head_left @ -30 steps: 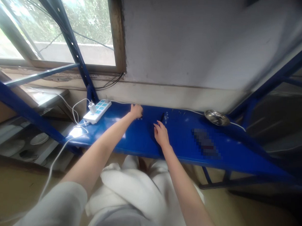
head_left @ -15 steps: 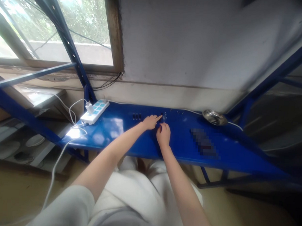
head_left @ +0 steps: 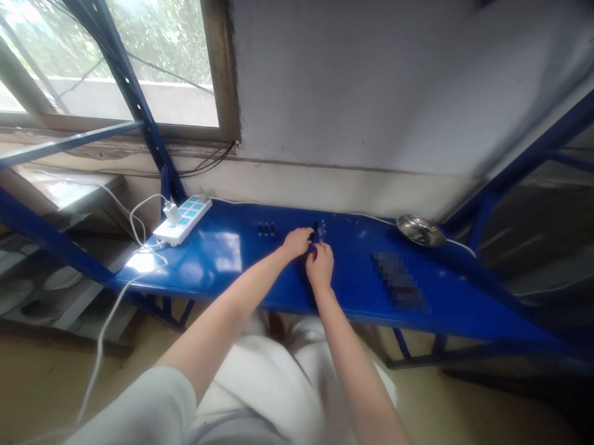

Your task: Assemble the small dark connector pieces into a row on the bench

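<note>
L hand [head_left: 297, 242] brought in to R hand [head_left: 320, 263]

Approx. 1 sec ago the L hand was held over a row of 3 dark pcs [head_left: 266, 230]; now it's been moved right up to the R hand, so both are prob. being used on one spot. Fingers are curled inward, tips v. close; whether anything is gripped can't be told. A small dark pc [head_left: 316, 225] is seen just past the fingertips, w/ loose clear bits [head_left: 322, 229] scattered beyond the R hand. The row, short & rod-like, is left to the L of the L hand. All are borne on a smooth, glossy blue table [head_left: 353, 277]. Well R of the R hand, a shiny rounded metal dish [head_left: 419, 230] is set; nearer, a pixelated oblong item [head_left: 399, 281] is laid. Far L: a white, boxy power strip [head_left: 183, 221].
</note>
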Action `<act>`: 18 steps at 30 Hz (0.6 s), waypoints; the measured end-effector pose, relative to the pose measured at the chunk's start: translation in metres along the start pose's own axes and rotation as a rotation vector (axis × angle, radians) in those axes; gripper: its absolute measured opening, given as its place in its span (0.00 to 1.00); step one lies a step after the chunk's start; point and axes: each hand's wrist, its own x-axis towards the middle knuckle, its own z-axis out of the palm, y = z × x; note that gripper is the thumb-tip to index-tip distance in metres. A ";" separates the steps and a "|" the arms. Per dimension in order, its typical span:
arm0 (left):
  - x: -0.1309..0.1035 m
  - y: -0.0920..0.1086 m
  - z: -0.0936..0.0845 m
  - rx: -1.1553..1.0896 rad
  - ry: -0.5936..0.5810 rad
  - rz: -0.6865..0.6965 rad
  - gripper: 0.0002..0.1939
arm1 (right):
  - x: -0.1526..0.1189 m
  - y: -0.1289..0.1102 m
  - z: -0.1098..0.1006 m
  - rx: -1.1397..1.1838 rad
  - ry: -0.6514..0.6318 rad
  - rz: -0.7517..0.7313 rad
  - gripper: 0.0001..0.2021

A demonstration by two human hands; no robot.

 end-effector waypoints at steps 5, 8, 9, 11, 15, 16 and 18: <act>0.000 0.004 0.005 -0.101 0.101 -0.127 0.09 | 0.000 -0.001 -0.001 -0.033 -0.025 0.060 0.17; -0.004 0.001 0.007 -0.170 0.165 -0.182 0.07 | 0.000 0.000 0.000 -0.077 -0.017 0.119 0.18; -0.006 -0.001 0.008 -0.208 0.187 -0.200 0.07 | 0.000 0.000 0.001 -0.092 -0.016 0.136 0.19; -0.010 -0.006 0.009 -0.302 0.241 -0.243 0.05 | 0.000 0.001 0.002 -0.114 -0.021 0.168 0.20; -0.023 -0.016 0.012 -0.490 0.368 -0.318 0.03 | 0.003 0.006 0.005 -0.136 -0.063 0.235 0.22; -0.027 -0.018 0.013 -0.530 0.389 -0.320 0.03 | 0.004 0.007 0.006 -0.143 -0.085 0.253 0.22; -0.033 -0.020 0.013 -0.591 0.411 -0.317 0.03 | 0.007 0.008 0.006 -0.171 -0.144 0.281 0.23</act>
